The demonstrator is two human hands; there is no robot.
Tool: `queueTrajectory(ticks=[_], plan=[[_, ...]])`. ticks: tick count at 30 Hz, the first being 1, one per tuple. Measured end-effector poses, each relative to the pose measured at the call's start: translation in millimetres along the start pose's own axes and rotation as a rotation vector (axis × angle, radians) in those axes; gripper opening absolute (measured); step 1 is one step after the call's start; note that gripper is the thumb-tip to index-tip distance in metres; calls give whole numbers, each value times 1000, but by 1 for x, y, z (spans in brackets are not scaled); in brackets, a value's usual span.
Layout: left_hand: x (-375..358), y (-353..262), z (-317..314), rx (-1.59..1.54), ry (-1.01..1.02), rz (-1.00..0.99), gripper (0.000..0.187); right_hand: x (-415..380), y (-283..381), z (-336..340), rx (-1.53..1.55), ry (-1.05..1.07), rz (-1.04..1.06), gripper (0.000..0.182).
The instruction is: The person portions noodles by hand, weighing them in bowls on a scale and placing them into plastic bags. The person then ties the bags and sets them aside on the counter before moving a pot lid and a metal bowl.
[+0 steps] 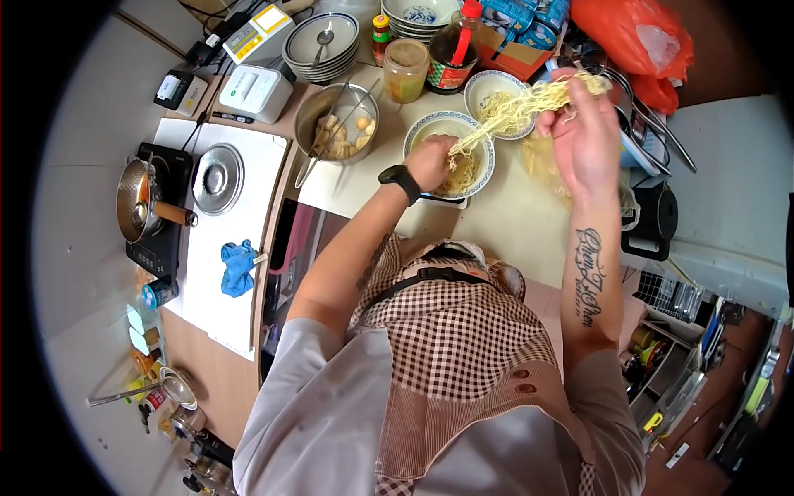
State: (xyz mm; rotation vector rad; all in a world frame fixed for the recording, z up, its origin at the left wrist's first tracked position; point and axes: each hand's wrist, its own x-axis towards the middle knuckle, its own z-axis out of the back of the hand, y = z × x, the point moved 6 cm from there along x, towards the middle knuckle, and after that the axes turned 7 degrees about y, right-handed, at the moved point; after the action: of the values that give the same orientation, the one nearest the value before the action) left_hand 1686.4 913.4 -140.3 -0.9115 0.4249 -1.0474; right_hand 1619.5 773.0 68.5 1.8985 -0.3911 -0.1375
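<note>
My right hand (585, 136) is raised at the upper right, fingers closed around a bundle of yellow noodles (529, 101). The strands stretch down and left to my left hand (432, 163), which grips their lower end over a blue-rimmed bowl (418, 132). More noodles lie in that bowl, partly hidden by my left hand. Just behind it, a second patterned bowl (475, 89) also has noodles in it. A clear plastic bag (546, 169) with something yellow rests below my right hand.
A metal pot (304, 112) with eggs and pale chunks stands left of the bowls. Behind are a jar (406, 70), a sauce bottle (452, 58) and stacked plates (321, 41). A pan (136, 198) sits on the hob at left; a black kettle (653, 219) is at right.
</note>
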Motion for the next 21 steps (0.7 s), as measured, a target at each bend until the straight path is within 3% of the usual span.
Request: queueTrajectory(ticks=[4, 6, 7, 9, 11, 14, 16, 18, 21], plan=[[1, 0, 1, 69, -34, -81, 31, -3, 55, -12, 31, 121, 140, 28], [3, 14, -9, 258, -14, 8, 41, -9, 83, -18, 111, -64, 261, 29], [3, 16, -10, 333, 19, 53, 44, -9, 96, 9, 157, 161, 229, 31], [4, 24, -14, 454, 101, 141, 57, -16, 131, 1, 121, 60, 324, 34], [3, 12, 1, 450, 116, 193, 63, -22, 156, -6, 112, 130, 436, 35], [-2, 9, 16, 422, 164, 272, 72, -38, 194, 11, 106, 112, 430, 29], [-12, 1, 38, 351, 140, 197, 69, -52, 201, 13, 123, 152, 375, 33], [-25, -5, 58, 372, 93, 135, 55, -65, 198, 13, 115, 195, 347, 38], [-43, -16, 86, 69, -72, 155, 35, -101, 193, 58, 43, 303, 332, 33]])
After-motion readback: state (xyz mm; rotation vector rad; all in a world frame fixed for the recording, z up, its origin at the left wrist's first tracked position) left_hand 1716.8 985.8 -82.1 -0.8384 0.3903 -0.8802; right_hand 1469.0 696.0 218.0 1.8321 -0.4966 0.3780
